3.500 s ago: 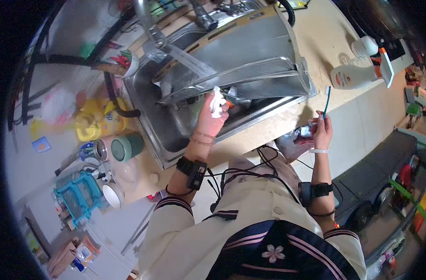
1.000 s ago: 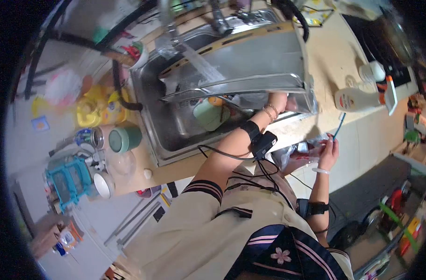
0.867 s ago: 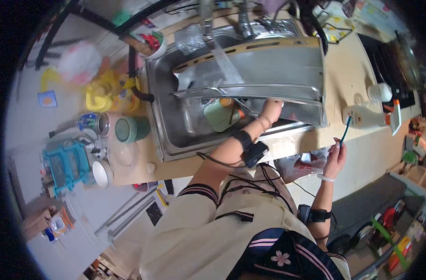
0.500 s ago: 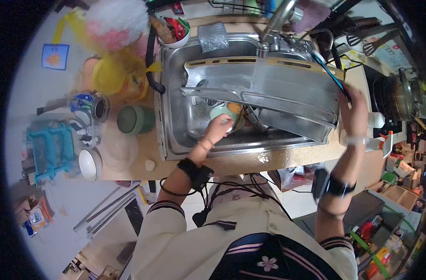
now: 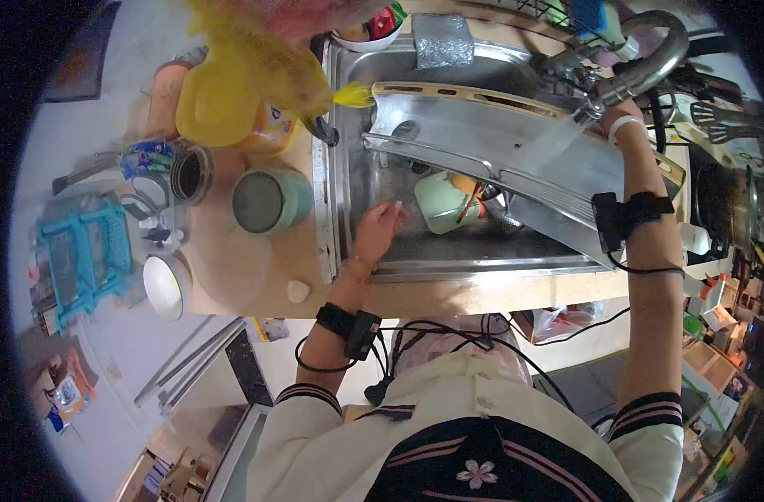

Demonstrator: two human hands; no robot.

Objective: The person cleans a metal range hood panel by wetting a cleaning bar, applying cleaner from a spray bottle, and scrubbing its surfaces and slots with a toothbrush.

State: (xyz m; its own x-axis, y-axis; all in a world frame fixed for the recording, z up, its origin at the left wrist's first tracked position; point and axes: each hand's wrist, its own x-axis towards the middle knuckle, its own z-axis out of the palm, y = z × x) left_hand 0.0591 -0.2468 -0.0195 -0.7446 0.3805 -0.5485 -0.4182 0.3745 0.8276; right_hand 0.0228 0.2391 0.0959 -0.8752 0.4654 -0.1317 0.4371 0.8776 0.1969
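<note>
My left hand hovers over the left part of the steel sink, fingers apart and holding nothing. A pale green cup lies on its side in the basin just right of that hand, apart from it. My right arm stretches up the right side. A white band shows at the wrist, and my right hand is mostly hidden behind the faucet. Water streams from the faucet onto a large steel tray leaning across the sink. What the right hand holds cannot be seen.
On the counter left of the sink stand a green mug, an open tin can, a white bowl, a teal rack and a yellow bottle. A silver scouring pad lies at the sink's far edge.
My left hand has let go of the green cup and drawn back to the left. My right hand has risen from the tray's right edge to the faucet; the blue toothbrush it held is out of sight.
</note>
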